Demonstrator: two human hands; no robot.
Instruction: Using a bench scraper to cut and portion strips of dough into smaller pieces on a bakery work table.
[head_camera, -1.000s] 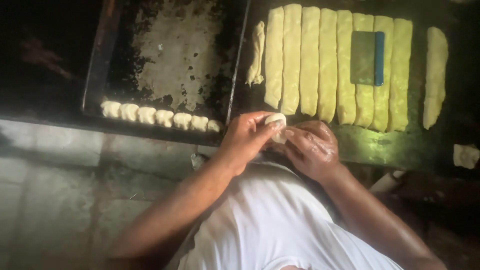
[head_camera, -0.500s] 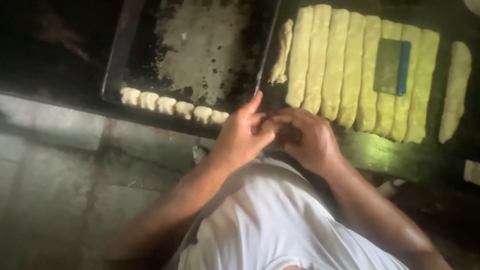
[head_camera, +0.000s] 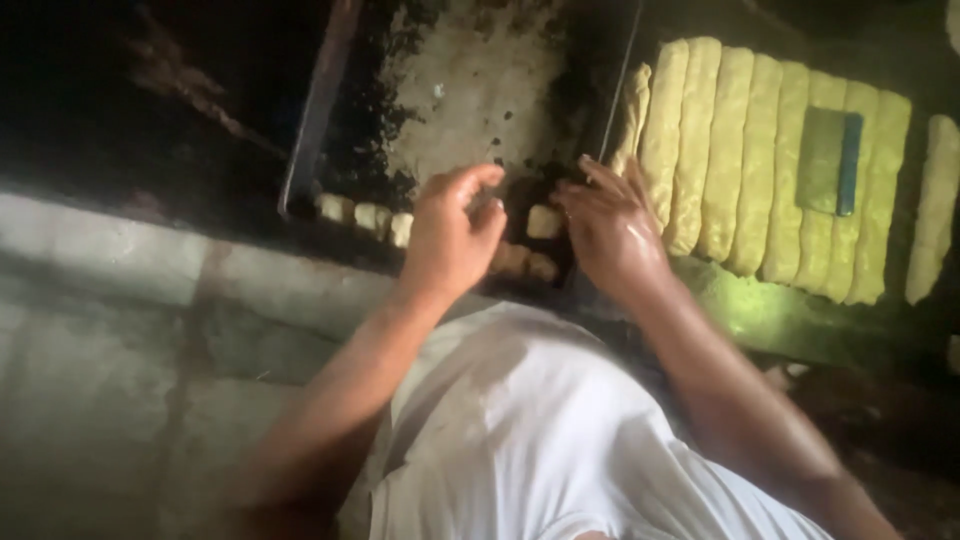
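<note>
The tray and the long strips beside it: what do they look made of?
Tray: apparently metal, dull, blackened in patches, with a thin raised rim. Strips: soft pale-yellow dough, matte, with rounded, slightly uneven edges. The scraper on them looks green, possibly plastic.

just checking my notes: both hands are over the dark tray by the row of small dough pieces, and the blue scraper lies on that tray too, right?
Not quite. The head view shows the blue scraper lying on the long dough strips to the right, not on the dark tray. The rest holds.

Left hand (head_camera: 450, 235) and right hand (head_camera: 610, 230) hover side by side; fingers loosely spread.
</note>
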